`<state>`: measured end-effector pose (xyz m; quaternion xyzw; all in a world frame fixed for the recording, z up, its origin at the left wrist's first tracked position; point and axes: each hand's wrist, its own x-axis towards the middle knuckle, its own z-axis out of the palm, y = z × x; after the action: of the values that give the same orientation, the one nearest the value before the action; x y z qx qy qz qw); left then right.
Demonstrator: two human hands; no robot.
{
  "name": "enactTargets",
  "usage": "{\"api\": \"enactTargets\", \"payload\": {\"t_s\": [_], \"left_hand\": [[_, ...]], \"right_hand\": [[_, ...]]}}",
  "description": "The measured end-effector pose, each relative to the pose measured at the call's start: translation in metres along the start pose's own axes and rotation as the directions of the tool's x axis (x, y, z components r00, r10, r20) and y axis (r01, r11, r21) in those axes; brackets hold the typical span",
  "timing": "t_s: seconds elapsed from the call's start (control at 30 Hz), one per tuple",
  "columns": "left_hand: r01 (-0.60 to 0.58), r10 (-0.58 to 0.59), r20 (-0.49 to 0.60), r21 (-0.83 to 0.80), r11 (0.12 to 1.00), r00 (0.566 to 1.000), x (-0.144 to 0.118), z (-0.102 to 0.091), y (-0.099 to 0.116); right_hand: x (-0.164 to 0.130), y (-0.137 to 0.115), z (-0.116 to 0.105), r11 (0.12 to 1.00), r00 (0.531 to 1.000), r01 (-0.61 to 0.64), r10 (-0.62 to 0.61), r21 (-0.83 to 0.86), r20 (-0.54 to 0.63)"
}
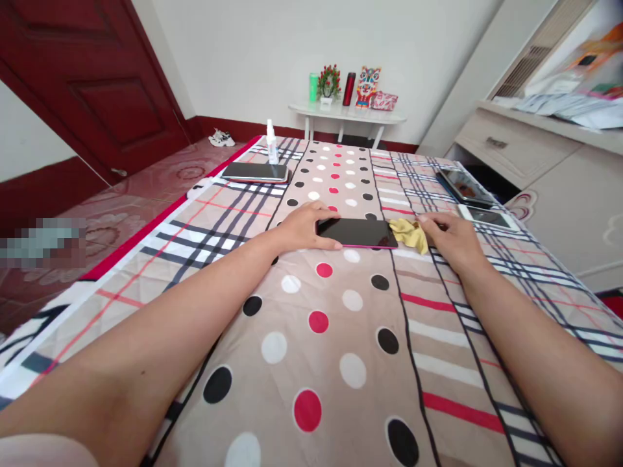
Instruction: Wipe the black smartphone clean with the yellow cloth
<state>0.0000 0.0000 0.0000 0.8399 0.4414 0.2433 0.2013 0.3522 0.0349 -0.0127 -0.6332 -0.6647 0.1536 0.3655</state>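
From the head camera, both bare forearms stretch out over a bed covered by a patterned sheet (335, 337), dotted down the middle and striped in plaid at the sides. The left hand (304, 227) lies on the left end of a dark phone with a pink edge (357, 232), which rests flat on the dotted band; the fingers are spread loosely, thumb along the near edge and the other fingers curled over the far corner, steadying the phone rather than lifting it. The right hand (450, 237) rests palm down just right of the phone, its fingers laid on a crumpled yellow cloth (409, 233) that touches the phone's right end. Whether those fingers pinch the cloth or only press on it is hard to tell from this angle.

Farther up the bed on the left lies a second dark phone (254, 172), with a small white spray bottle (272, 143) standing just behind it. On the right side, a tablet (464, 186) and a white-edged phone (487, 217) lie near the bed's edge. Beyond the foot of the bed stands a small white table (348, 113) against the wall, bearing a green cup, a potted plant, a dark flask and colourful boxes. A dark red door (97, 84) fills the upper left, and a pale cabinet (549, 175) runs along the right.
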Motion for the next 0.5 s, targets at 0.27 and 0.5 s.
{"api": "enactTargets", "payload": {"t_s": [0.27,0.5], "left_hand": [[0.005,-0.005,0.011,-0.001,1.000,1.000,-0.0001,-0.0011,0.0018],[0.005,-0.005,0.011,-0.011,1.000,1.000,0.0002,0.0001,-0.0013]], "right_hand": [[0.0011,0.0073,0.0028,0.998,0.999,0.031,-0.032,0.060,0.011],[0.0028,0.0115,0.0035,0.996,0.999,0.040,-0.041,0.075,0.005]]}}
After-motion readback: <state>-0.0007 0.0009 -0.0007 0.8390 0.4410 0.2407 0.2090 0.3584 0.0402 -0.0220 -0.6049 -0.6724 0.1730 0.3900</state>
